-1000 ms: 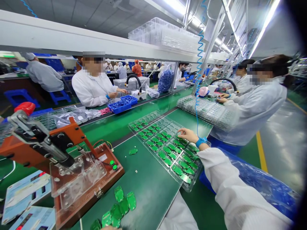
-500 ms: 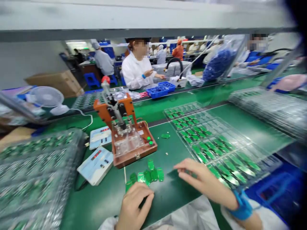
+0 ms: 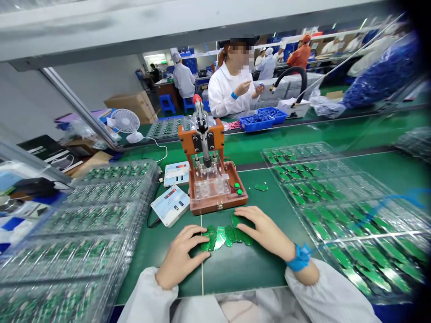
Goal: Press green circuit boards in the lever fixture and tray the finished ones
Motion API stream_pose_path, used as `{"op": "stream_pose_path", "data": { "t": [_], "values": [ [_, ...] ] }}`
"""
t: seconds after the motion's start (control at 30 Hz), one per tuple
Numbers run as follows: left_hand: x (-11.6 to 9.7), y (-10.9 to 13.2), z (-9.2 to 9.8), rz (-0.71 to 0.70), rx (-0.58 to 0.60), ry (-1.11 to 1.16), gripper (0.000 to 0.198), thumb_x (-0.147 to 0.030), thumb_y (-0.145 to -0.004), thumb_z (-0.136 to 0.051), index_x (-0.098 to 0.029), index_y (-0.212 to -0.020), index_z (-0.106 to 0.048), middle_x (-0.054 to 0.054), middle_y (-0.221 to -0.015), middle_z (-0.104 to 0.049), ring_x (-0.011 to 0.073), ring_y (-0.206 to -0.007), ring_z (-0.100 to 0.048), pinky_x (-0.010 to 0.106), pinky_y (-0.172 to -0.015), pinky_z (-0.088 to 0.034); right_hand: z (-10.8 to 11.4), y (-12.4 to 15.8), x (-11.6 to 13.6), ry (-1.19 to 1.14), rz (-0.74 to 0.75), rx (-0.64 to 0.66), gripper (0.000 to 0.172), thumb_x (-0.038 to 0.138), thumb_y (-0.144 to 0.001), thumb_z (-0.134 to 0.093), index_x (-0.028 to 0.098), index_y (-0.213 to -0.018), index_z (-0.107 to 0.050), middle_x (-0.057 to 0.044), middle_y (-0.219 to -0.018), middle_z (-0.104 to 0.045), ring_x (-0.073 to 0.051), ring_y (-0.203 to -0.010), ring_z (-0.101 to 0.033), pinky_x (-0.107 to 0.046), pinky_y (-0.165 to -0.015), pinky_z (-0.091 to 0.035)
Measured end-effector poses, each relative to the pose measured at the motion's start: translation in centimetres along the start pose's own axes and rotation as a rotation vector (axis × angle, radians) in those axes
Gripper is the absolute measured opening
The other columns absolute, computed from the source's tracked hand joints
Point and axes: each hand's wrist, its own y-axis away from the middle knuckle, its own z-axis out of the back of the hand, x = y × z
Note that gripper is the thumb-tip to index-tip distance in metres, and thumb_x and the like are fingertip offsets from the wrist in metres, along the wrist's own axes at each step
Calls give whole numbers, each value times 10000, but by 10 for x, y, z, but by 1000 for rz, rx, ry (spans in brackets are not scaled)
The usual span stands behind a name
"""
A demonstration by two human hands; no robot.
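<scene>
1. Green counter [image 3: 232, 273] carries green boards [image 3: 220, 237] near an orange press [image 3: 220, 131].
2. Left hand [image 3: 183, 255] touches their left end, grip open.
3. Right hand [image 3: 266, 229] touches their right end; its grip I cannot tell.

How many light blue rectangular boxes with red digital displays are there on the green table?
2. The far box lies left of the orange and brown lever press; the near box lies closer to the left hand. Others might be hidden behind the press.
</scene>
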Motion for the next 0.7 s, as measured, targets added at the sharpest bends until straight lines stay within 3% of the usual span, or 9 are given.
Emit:
{"op": "stream_pose_path", "data": {
  "t": [0.27,0.5,0.6,0.7],
  "values": [
    [2,4,2,40,30,-15,130,-272,-891,-745,-263,-1017,-780,85,-1218,-718,270,-1131,-643,437,-955,-575,-3,-12,-8,119,69,52,352,336,-928,-712,247,-1268,-700,-80,-1350,-664,-296,-1251,-585,-523,-1086,-485],
    [0,3,6,0,-33,1,133,-286,-920,-725,-250,-1042,-762,82,-1186,-734,252,-1103,-648,418,-930,-579,9,-8,3,15,58,32,338,326,-927,-713,276,-1261,-692,-56,-1311,-682,-268,-1234,-614,-474,-1081,-501],
    [-5,-17,21,-41,-116,-16,141,-296,-932,-718,-243,-1058,-751,84,-1209,-725,258,-1132,-639,445,-978,-550,28,-19,19,-51,107,-25,321,394,-944,-692,296,-1250,-694,-36,-1350,-660,-256,-1280,-594,-457,-1112,-479],
    [-1,-56,37,-83,-203,-88,155,-309,-936,-718,-232,-1067,-749,82,-1223,-719,268,-1157,-623,489,-1044,-498,42,-51,31,-15,170,-123,299,371,-940,-690,276,-1223,-710,-42,-1321,-676,-259,-1254,-606,-454,-1084,-494]
  ]
}}
